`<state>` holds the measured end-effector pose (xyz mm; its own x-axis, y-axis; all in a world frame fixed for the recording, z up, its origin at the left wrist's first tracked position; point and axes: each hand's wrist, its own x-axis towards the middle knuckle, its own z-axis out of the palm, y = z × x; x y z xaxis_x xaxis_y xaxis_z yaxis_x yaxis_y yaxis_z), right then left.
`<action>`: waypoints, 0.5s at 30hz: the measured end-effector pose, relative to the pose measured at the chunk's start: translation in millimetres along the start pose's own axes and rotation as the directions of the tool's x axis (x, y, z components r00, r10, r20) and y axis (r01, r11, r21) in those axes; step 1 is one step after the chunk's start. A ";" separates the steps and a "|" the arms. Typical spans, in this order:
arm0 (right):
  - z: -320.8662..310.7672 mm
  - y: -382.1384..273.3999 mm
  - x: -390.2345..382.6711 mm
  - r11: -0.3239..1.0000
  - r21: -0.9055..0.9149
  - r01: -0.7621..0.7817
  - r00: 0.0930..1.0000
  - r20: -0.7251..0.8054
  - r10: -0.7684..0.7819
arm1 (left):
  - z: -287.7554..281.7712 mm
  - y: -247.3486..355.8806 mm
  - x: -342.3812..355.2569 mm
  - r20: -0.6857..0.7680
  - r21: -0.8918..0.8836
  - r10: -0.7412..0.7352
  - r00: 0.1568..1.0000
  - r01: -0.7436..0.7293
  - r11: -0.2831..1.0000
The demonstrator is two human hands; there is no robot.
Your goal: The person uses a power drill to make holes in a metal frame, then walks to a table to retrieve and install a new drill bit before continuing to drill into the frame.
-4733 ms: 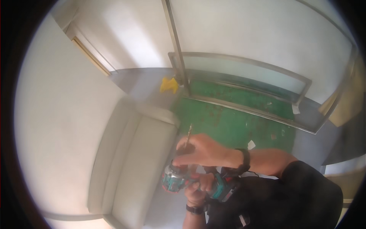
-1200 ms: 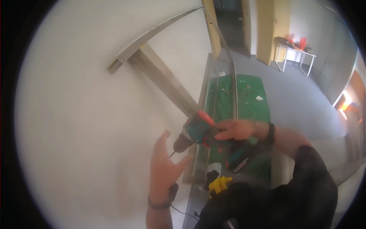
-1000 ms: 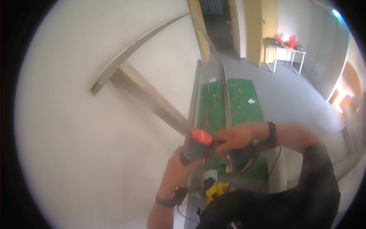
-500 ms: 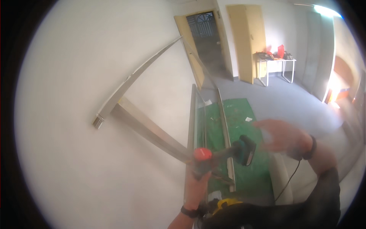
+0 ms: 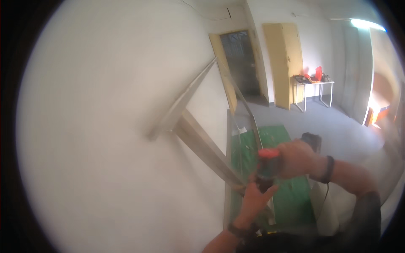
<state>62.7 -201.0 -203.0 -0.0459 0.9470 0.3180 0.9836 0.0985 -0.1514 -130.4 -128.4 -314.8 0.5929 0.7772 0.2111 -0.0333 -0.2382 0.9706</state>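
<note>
A cordless drill [image 5: 268,165] with a red-topped body points down toward the metal frame. My right hand [image 5: 297,158] is closed round its handle, and the dark battery end [image 5: 312,141] sticks out past that hand. Below it, my left hand [image 5: 253,202] cups the dark front end of the drill between thumb and fingers. Just left of my left hand, a grey metal frame [image 5: 206,147] leans by the white wall, with a long bar [image 5: 190,90] across its upper end. The drill's tip is hidden by my left hand.
A green mat [image 5: 291,202] lies on the grey floor under the frame. At the back stand a yellowish open door [image 5: 223,71], a tall cabinet [image 5: 282,63] and a white table [image 5: 314,83] bearing red and dark items. The white wall [image 5: 97,147] fills the left side.
My right hand came left and took hold of the drill's handle. My left hand slid from the drill's body to its front end. The view shifted, so the frame appears farther right.
</note>
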 end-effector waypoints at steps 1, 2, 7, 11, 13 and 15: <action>-3.6 3.7 8.4 0.994 -0.113 0.000 0.999 -0.038 -0.005 | -18.2 0.2 6.6 -0.123 0.028 0.069 0.990 -0.066 0.997; -11.2 11.8 18.3 0.980 -0.197 -0.003 0.997 -0.081 -0.014 | -37.8 1.7 13.7 -0.243 0.066 0.139 0.960 -0.126 0.990; -101.4 9.5 67.5 0.965 -0.205 -0.166 0.920 -0.385 0.076 | -145.2 -6.6 93.3 -0.684 0.383 0.367 0.631 -0.117 0.916; -200.8 44.8 44.4 0.909 -0.277 -0.312 0.739 -0.672 0.049 | -141.5 6.5 151.5 -0.572 0.046 0.279 0.771 -0.309 0.950; -230.1 42.6 63.9 0.960 -0.170 -0.224 0.707 -0.707 0.040 | -151.7 8.1 151.4 -0.593 0.096 0.292 0.750 -0.294 0.951; -244.1 43.6 64.1 0.965 -0.200 -0.167 0.678 -0.734 -0.035 | -129.8 -1.6 156.9 -0.501 0.175 0.356 0.789 -0.310 0.934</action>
<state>145.3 -210.7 39.2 0.0625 0.4141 0.9081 0.9922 -0.1242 -0.0117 -141.7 69.5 -268.3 0.0523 0.8204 0.5694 -0.0737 -0.5655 0.8214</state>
